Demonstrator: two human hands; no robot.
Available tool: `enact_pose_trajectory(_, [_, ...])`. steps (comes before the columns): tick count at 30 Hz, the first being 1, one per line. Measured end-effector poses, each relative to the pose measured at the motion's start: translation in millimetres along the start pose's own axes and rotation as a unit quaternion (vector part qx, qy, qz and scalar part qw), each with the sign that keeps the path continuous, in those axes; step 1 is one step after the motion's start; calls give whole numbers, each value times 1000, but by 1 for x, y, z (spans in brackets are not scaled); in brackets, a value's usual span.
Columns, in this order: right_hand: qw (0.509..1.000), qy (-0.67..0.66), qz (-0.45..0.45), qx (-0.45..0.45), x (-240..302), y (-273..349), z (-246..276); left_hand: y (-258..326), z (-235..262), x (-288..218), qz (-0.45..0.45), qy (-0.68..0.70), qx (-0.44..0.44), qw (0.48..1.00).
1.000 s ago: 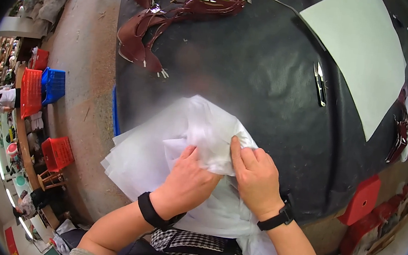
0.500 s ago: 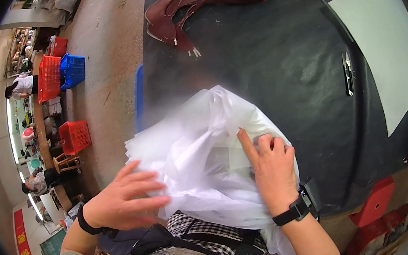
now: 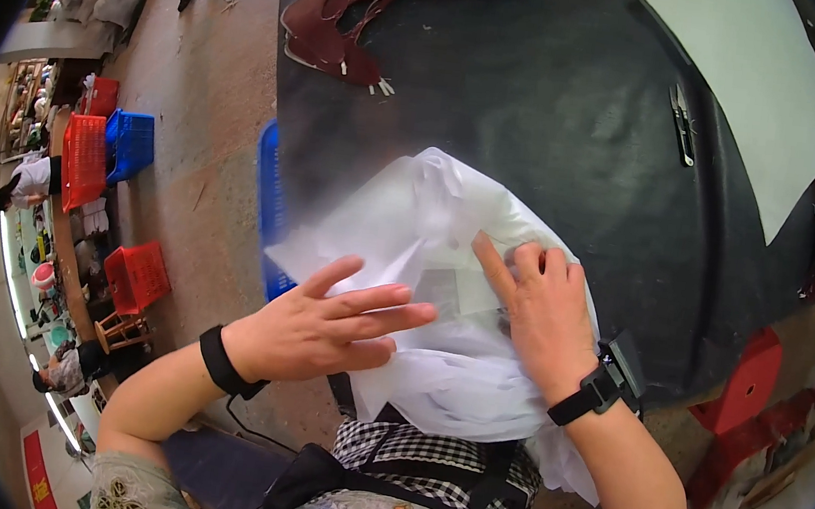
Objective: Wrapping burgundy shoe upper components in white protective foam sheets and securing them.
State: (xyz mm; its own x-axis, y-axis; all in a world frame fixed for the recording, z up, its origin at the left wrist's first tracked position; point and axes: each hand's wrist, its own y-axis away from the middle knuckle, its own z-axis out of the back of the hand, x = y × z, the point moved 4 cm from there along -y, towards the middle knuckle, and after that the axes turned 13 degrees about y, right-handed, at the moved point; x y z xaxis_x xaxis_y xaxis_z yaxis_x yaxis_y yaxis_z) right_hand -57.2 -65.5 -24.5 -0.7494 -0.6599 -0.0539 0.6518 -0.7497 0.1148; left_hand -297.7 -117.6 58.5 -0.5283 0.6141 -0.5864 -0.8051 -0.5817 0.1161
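Observation:
Thin, translucent white plastic sheeting point(image 3: 509, 332) lies crumpled at the near table edge and hangs over it in front of my body; it looks like a bag or a loose film. My right hand point(image 3: 544, 305) rests on its right side, one finger stretched out and the others bent but apart. Over the left part of the sheeting is my left hand point(image 3: 344, 323), its fingers spread and nothing held in them. Whether it touches the plastic, I cannot tell. A pale rectangular patch shows in the sheeting between my hands.
On the black table point(image 3: 508, 75) lie dark red strappy pieces point(image 3: 328, 29), thread snips point(image 3: 682, 125) and a large pale sheet point(image 3: 748, 92). A blue crate point(image 3: 270, 179) stands by its left edge, a red stool point(image 3: 750, 384) at right. Red baskets point(image 3: 139, 276) and people are farther left.
My left hand has moved right and up, over the sheeting, and the plastic's left side has shifted. My right hand stays on it. A walking person has come into view at the far left.

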Motion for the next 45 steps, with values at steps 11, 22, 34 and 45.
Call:
enact_pose_trajectory(11, [1000,15,7,15,-2,3,-8,-109,-2,46,-38,115,-1,993])
enact_pose_trajectory(22, [999,19,27,24,-7,2,-6,-121,-18,82,-7,153,-35,988])
enact_pose_trajectory(34, [940,-334,-72,-17,-43,19,34,-131,-20,101,127,236,-51,962])
enact_pose_trajectory(45, [942,-296,-151,56,35,12,41,-137,-21,109,203,276,0,939])
